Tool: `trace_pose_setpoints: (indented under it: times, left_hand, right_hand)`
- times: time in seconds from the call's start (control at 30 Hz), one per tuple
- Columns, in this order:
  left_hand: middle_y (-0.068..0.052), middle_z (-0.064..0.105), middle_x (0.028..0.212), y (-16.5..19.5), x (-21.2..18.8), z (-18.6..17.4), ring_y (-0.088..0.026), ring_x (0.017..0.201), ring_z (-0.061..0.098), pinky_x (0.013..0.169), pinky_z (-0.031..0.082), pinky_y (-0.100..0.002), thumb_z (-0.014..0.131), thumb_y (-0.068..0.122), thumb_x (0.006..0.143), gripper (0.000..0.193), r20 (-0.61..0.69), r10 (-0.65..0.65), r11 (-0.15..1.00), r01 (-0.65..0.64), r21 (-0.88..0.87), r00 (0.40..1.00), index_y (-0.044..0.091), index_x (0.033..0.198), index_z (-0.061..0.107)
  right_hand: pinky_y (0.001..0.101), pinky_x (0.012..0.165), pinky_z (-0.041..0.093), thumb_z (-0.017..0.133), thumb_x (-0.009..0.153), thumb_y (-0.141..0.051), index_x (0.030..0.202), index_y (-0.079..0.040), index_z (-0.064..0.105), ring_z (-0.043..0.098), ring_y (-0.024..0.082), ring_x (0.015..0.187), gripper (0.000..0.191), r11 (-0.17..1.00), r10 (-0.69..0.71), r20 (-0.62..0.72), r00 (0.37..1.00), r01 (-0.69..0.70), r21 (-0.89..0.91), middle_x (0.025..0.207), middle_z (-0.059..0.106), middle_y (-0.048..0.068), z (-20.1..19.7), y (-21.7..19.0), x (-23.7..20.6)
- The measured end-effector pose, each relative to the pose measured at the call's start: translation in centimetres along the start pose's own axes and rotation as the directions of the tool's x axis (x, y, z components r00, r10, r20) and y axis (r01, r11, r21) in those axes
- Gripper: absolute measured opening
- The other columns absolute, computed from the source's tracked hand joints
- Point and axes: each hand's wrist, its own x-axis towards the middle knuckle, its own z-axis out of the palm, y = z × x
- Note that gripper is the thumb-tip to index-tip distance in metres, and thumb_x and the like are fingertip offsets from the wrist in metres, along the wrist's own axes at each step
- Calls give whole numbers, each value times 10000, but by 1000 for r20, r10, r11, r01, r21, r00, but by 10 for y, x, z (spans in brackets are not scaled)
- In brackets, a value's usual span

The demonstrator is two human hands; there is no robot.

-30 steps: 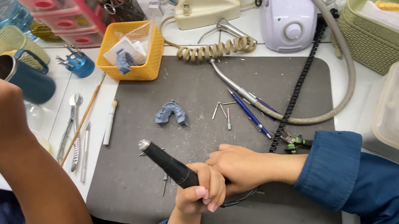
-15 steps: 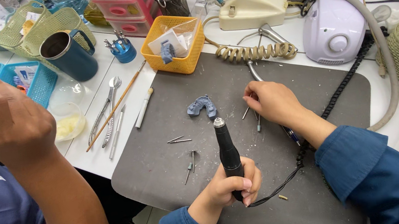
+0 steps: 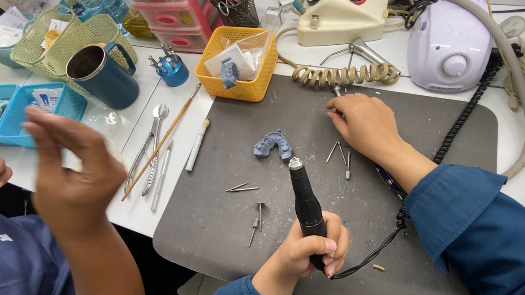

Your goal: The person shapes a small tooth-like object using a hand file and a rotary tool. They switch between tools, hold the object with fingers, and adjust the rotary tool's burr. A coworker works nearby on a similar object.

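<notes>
- left hand (image 3: 312, 250) has its grip wrapped tight round the black pen-shaped rotary handpiece (image 3: 306, 205), held upright at about 6 o'clock on the dark grey rubber mat (image 3: 218, 224)
- right hand (image 3: 363, 126) lies on the mat around 1 o'clock, fingers loosely curled over thin metal burs (image 3: 341, 155); can't tell if it's pinching one
- small blue dental cast (image 3: 273, 146) lies just 12 o'clock of the handpiece tip
- co-worker's raised hand (image 3: 73, 174) out at 9 o'clock, over the white counter (image 3: 140, 216)
</notes>
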Motion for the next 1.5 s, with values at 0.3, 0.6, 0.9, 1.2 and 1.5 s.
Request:
trace_pose_setpoints:
  times: [0.3,0.6,0.9,1.2,1.5]
  left_hand:
    - [-89,543,680,6,1,8,-157,542,549,511,457,-286,618,35,888,185,-34,-51,992,55,110,998,42,751,493]
    - [-76,569,684,13,3,18,-151,570,563,537,425,-264,657,66,908,214,101,-147,935,105,339,984,47,745,519]
    - [-69,573,690,16,0,19,-137,570,571,547,434,-268,671,85,904,232,120,-165,937,117,329,979,50,736,515]
    - [-76,571,686,9,-3,12,-143,570,562,541,432,-266,681,84,894,217,88,-139,954,109,279,986,42,747,528]
    - [-78,572,681,3,-4,6,-150,574,560,550,447,-275,672,92,907,217,41,-103,966,90,244,994,52,756,522]
  right_hand:
    - [360,857,550,710,951,-147,1182,-106,723,711,241,983,235,804,110,133,985,-166,570,1081,751,73,-30,-29,2]
    - [371,1096,540,735,936,-91,1319,-101,695,663,247,1294,384,407,-523,135,842,108,907,1386,690,104,-52,-101,-7]
    - [362,861,519,823,863,-138,1018,-89,789,632,212,963,165,440,-458,65,886,163,883,976,704,40,-41,-115,-8]
    - [381,889,603,605,1073,-75,1206,12,580,755,250,993,160,-156,-290,291,912,-345,926,1060,761,194,-42,-70,-16]
    - [405,929,592,644,1020,-12,1203,28,614,743,299,1072,189,-271,-156,306,939,-339,901,1159,743,244,-62,-56,-29]
